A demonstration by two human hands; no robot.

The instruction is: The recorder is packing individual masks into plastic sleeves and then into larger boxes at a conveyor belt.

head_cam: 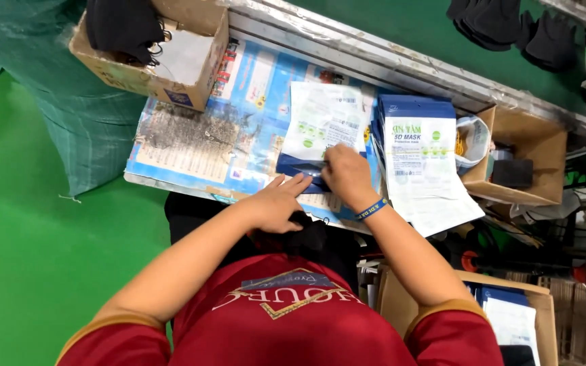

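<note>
Hidden: we cannot make out what lies under the two hands; the dark blue end of the pouch is partly covered by fingers.
Cut off: the carton of black masks (149,47) runs off the top edge; a second carton (510,318) is clipped at the bottom right.
Left hand (276,202): our fingers lie flat and together, pressing the pouch's lower edge; its grip closes around nothing.
Right hand (347,175): fingers curled, pinching the pouch's blue end; a blue wristband (372,209) circles the wrist.
Pouch (321,125): glossy, flat, rectangular plastic, white with a blue end, lying mid-table on a printed sheet.
Stack of pouches (418,152): just right of it, smooth and flat.
Table (191,146): covered in worn, scuffed blue printed paper.
</note>
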